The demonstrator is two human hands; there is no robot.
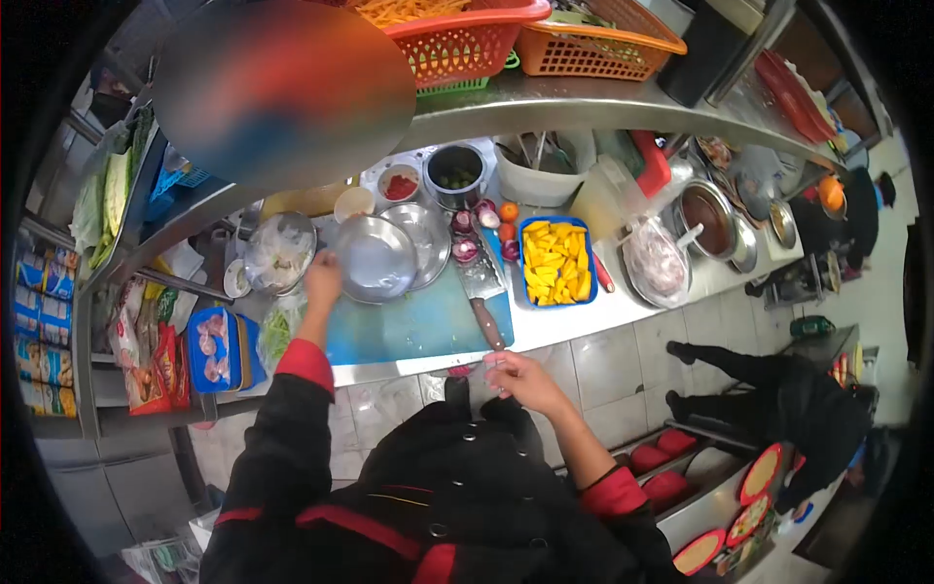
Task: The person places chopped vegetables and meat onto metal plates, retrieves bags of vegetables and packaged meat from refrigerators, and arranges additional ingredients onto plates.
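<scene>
My left hand point(324, 278) is closed at the left rim of a shallow round metal plate point(375, 259), which partly covers a second metal plate point(428, 243). Both are over a blue cutting board point(409, 326). In front of the counter edge, my right hand point(528, 381) has its fingers curled in a pinch; whatever is between them is too small to make out. Just beyond it lies a cleaver point(484, 277), its brown handle pointing towards me. Cut red onions point(466, 250) rest by the blade.
A blue tray of yellow cut pieces point(556, 261) stands right of the board. Behind are a metal pot point(455, 175) and a white bucket point(547, 175). A metal shelf point(603, 109) overhangs the counter, carrying an orange basket point(595, 51). Another person point(808, 399) is at the right.
</scene>
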